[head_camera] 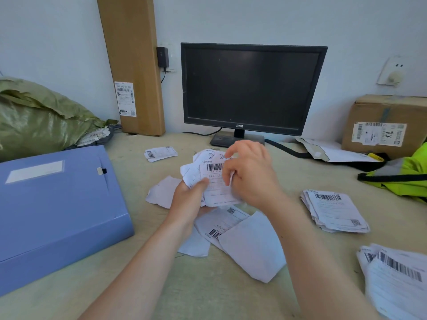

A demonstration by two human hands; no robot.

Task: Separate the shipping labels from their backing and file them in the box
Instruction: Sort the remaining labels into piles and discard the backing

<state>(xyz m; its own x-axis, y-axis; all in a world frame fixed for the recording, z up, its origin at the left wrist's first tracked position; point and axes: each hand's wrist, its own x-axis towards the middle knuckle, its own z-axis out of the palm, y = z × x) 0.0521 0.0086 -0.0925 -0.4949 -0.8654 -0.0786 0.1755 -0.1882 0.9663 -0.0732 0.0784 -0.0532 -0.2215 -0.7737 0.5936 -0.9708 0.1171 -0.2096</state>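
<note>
Beige desk (219,296) before a dark monitor (251,88) was noted. A label bundle (213,179) was gripped from below by the left hand (189,195), its long axis running away from the wrist. Its right edge was pinched by the curled right hand (249,172), while the closed blue box (57,204) lay well left of both, with loose sheets (251,245) beneath.

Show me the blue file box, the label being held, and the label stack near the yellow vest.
blue file box (57,204), head view, closed lid.
held label (216,192), head view, printed face under barcode.
label stack (335,210), head view, top sheet.
</note>
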